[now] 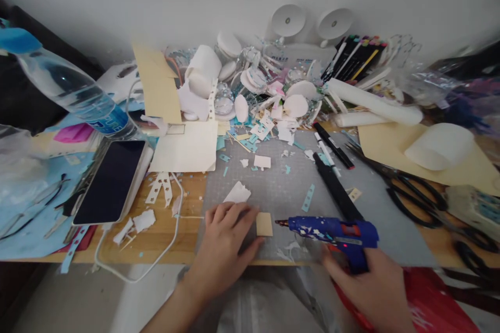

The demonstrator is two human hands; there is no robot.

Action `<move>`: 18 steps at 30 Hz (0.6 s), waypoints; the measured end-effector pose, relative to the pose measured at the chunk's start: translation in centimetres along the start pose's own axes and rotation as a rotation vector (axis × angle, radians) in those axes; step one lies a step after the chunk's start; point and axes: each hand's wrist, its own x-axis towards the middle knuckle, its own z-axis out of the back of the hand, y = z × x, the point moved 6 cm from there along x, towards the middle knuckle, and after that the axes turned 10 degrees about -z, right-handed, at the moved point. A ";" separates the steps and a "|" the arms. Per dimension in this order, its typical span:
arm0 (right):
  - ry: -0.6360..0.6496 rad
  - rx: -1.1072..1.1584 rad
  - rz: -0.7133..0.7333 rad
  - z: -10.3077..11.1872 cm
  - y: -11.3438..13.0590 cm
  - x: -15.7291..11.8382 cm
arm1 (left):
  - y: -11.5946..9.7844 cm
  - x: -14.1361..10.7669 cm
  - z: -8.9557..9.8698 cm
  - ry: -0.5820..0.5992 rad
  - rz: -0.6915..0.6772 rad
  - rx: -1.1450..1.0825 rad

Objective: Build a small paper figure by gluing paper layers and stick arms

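My right hand is wrapped round the grip of a blue glue gun, whose nozzle points left. Just left of that nozzle, a small cream paper square lies on the grey cutting mat. My left hand rests palm down on the mat beside the square, fingers spread, with the fingertips near its left edge; what lies under the palm is hidden. A torn white paper piece sits just beyond the left fingers. Farther back on the mat lies a small white paper rectangle.
A phone with a white cable and a water bottle stand left. White discs and scraps crowd the back. Black scissors, pens, a black cutter-like tool and a white roll lie right.
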 end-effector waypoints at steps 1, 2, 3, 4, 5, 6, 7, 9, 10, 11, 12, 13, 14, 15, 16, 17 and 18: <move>-0.021 -0.008 0.048 0.0 0.6 0.0 | 0.1 -0.1 0.0 -0.001 0.006 0.008; -0.041 -0.013 0.089 0.0 1.2 0.1 | 0.1 -0.1 -0.1 0.003 0.008 0.010; -0.057 -0.014 0.119 0.0 1.9 0.2 | 0.2 -0.1 -0.1 0.008 0.010 0.009; -0.064 -0.016 0.141 -0.1 2.4 0.3 | 0.1 -0.1 -0.2 0.015 0.014 0.007; -0.069 -0.023 0.158 -0.1 2.9 0.5 | 0.1 0.0 -0.3 0.020 0.017 0.004; -0.071 -0.035 0.171 -0.2 3.3 0.6 | 0.1 0.1 -0.3 0.024 0.020 0.002; -0.076 -0.052 0.180 -0.3 3.6 0.8 | 0.1 0.2 -0.3 0.024 0.024 0.000; -0.085 -0.084 0.197 -0.4 3.9 1.0 | 0.2 0.3 -0.3 0.020 0.024 -0.004; -0.085 -0.094 0.207 -0.5 4.0 1.1 | 0.2 0.3 -0.3 0.016 0.022 -0.006; -0.082 -0.099 0.217 -0.5 4.0 1.1 | 0.2 0.3 -0.3 0.011 0.022 -0.009; -0.077 -0.100 0.230 -0.5 4.0 1.1 | 0.3 0.2 -0.3 0.006 0.023 -0.013; -0.074 -0.101 0.244 -0.4 4.0 1.1 | 0.3 0.2 -0.3 0.003 0.026 -0.019; -0.070 -0.104 0.261 -0.3 4.0 1.1 | 0.4 0.2 -0.3 0.003 0.030 -0.026; -0.065 -0.110 0.278 -0.3 4.0 1.0 | 0.4 0.1 -0.3 0.003 0.036 -0.031; -0.061 -0.120 0.293 -0.3 4.0 1.0 | 0.5 0.1 -0.3 0.004 0.040 -0.036; -0.058 -0.133 0.300 -0.3 4.0 1.0 | 0.5 0.1 -0.3 0.006 0.044 -0.039; -0.065 -0.145 0.299 -0.2 4.0 1.1 | 0.5 0.1 -0.3 0.008 0.045 -0.041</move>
